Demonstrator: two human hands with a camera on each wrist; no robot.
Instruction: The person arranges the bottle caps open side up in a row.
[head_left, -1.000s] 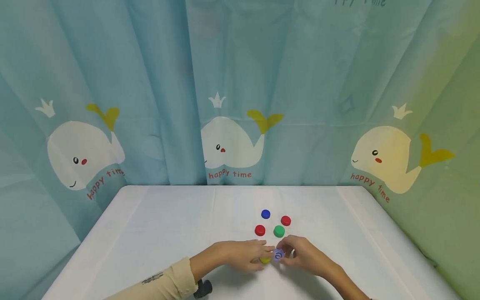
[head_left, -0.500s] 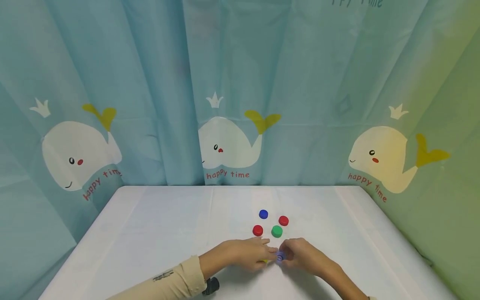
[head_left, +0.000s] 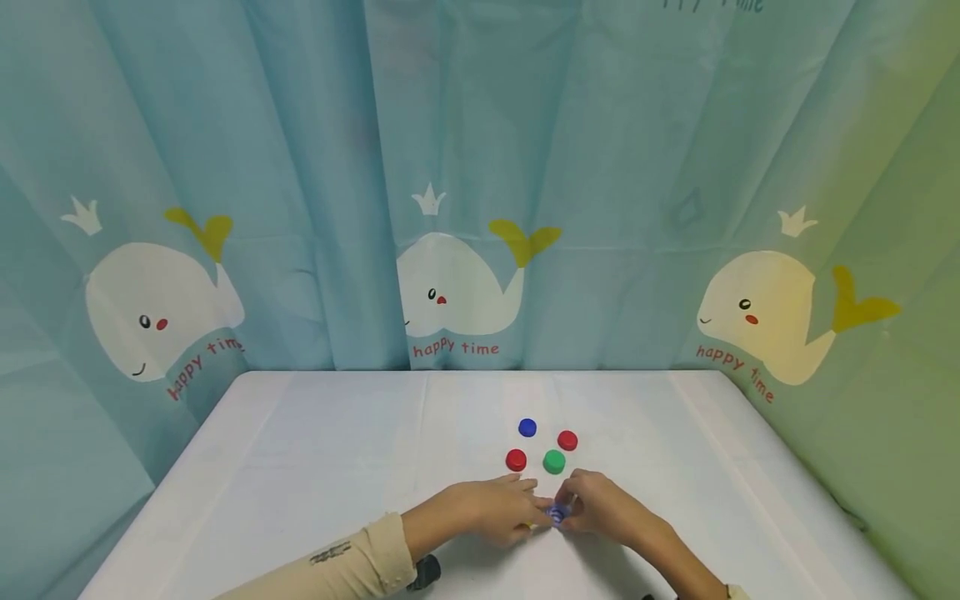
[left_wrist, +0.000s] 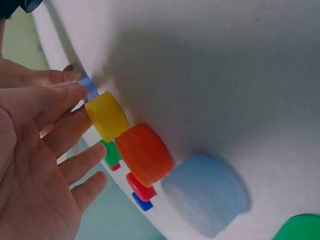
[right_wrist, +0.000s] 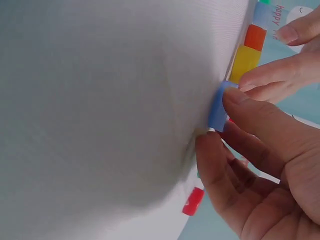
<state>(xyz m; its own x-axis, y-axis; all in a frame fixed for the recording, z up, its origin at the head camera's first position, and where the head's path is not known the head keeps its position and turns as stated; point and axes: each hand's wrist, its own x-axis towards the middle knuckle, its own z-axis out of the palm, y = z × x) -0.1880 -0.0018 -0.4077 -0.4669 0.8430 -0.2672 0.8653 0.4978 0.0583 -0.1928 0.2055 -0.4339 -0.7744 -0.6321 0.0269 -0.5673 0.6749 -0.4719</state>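
My right hand (head_left: pixel 606 510) pinches a small violet-blue bottle cap (head_left: pixel 557 514), swirl-marked on top, between thumb and fingers at the table surface. Its side shows in the right wrist view, where the cap (right_wrist: pixel 218 107) stands beside a yellow cap (right_wrist: pixel 245 64). From the other side my left hand (head_left: pixel 501 510) reaches in with fairly straight fingers, its tips by the yellow and violet-blue caps. The left wrist view has the yellow cap (left_wrist: pixel 107 117) in a row with an orange cap (left_wrist: pixel 145 155), a light blue cap (left_wrist: pixel 205 192) and a green cap (left_wrist: pixel 300 229). The left hand mostly hides this row from above.
Beyond the hands lie a blue cap (head_left: pixel 527 427), two red ones, the nearer red cap (head_left: pixel 516 460) and the farther red cap (head_left: pixel 567 440), and a green cap (head_left: pixel 554 462). All are on a white table (head_left: pixel 337 450) backed by a whale-print curtain (head_left: pixel 322 167).
The violet-blue cap has tipped from showing its swirled top and sits closer to the left fingertips. The left hand has shifted slightly right, covering more of the yellow cap.
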